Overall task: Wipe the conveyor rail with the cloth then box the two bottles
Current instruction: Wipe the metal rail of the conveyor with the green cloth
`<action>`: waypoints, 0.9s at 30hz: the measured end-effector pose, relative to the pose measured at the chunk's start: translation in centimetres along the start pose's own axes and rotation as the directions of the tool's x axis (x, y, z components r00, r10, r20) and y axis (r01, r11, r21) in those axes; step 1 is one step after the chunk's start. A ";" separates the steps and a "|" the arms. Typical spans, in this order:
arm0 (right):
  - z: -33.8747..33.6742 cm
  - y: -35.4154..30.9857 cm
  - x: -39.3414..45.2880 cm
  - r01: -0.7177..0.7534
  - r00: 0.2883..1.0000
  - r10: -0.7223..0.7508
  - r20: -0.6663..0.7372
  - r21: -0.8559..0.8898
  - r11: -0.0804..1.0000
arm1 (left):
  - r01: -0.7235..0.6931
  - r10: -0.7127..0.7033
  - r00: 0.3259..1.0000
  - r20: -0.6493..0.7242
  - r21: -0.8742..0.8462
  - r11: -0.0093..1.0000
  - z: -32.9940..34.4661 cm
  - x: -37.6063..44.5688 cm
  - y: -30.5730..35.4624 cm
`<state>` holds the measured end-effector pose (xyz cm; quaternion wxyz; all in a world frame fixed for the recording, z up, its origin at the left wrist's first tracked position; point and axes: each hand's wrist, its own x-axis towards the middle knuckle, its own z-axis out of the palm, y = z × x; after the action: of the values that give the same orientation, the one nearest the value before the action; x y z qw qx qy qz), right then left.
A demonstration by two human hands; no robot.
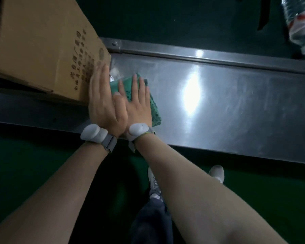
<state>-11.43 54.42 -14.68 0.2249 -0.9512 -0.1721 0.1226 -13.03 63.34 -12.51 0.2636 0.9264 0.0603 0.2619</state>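
Head view shows wiping underway: right hand (136, 101), fingers flat, presses the cloth (155, 110) onto the rail (218, 95), left hand (102, 95) open against the box (42, 46); boxing the far-right bottle (299, 25), seemingly one, follows.

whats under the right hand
The right hand lies flat on a green cloth, pressing it onto the metal conveyor rail. The cloth's middle and the rail beneath it are hidden.

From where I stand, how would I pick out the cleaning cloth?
Find the long shiny steel rail crossing the scene. At its left end, beside the cardboard box, the cloth lies flat under the right hand. It is the only green, soft, patterned thing there.
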 end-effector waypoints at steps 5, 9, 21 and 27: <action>-0.7 3.1 -1.5 -0.002 1.000 0.004 0.027 -0.070 0.998 | 0.020 -0.027 0.992 0.123 0.064 0.998 1.0 -0.3 -0.4; -2.8 8.4 -4.9 -0.102 0.988 0.087 -0.126 -0.120 0.988 | 0.020 -0.053 0.977 0.205 0.156 0.988 3.1 -2.2 1.6; -11.1 26.3 -12.6 -0.569 0.742 0.520 -0.424 0.011 0.822 | 0.123 -0.235 0.832 0.503 0.246 0.961 4.6 -5.5 5.3; -10.1 21.2 -10.4 -0.522 0.658 0.609 -0.444 0.314 0.793 | 0.220 -0.318 0.854 0.411 0.268 0.938 1.7 -6.1 4.2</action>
<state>-11.97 28.74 -14.21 0.2885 -0.9317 0.2113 -0.0637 -17.45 57.49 -14.34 0.2047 0.9665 0.1550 -0.0062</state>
